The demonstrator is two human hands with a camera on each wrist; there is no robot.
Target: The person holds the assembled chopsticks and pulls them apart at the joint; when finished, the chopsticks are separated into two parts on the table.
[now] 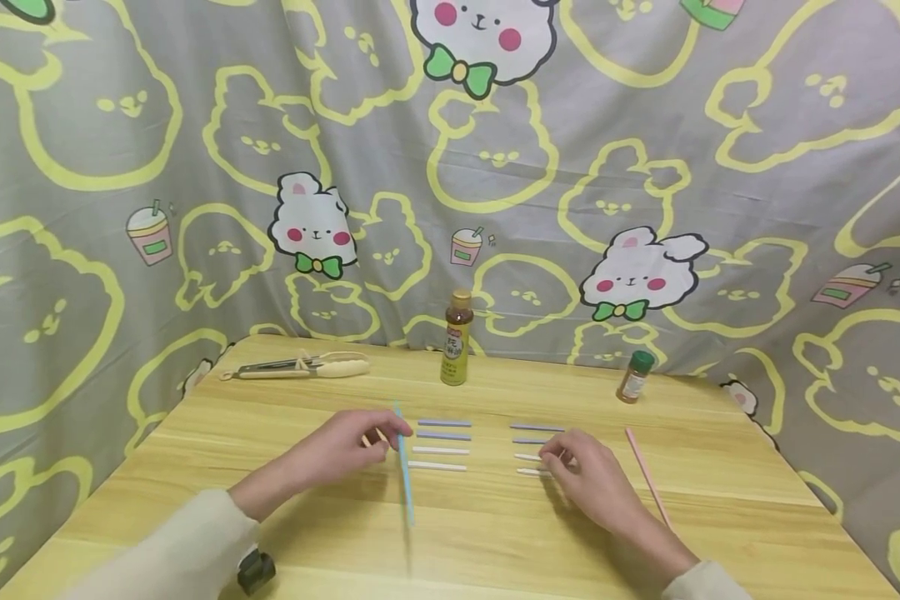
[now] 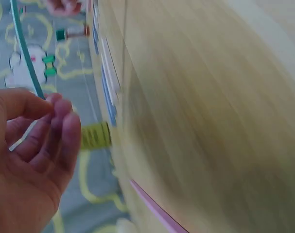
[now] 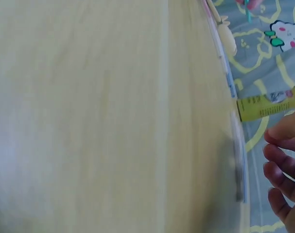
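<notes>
My left hand [image 1: 356, 442] pinches a thin light-blue stick [image 1: 406, 487] between thumb and forefinger, raised over the wooden table; in the left wrist view the light-blue stick [image 2: 25, 48] slants up from the fingertips. Two blue sticks [image 1: 445, 436] and two white sticks [image 1: 441, 451] lie in a column right of that hand. A second column has blue sticks [image 1: 537, 427] and white sticks [image 1: 528, 472], partly covered by my right hand [image 1: 588, 479]. That hand hovers with fingers loosely bent; the right wrist view shows nothing between its fingers [image 3: 278, 160].
A pink stick [image 1: 645, 471] lies right of the right hand; another pink stick [image 2: 157, 206] shows in the left wrist view. Behind stand a yellow-labelled bottle [image 1: 455, 346] and a small green-capped jar [image 1: 634, 379]. Tongs [image 1: 300, 366] lie at the back left, before a patterned curtain [image 1: 390, 167].
</notes>
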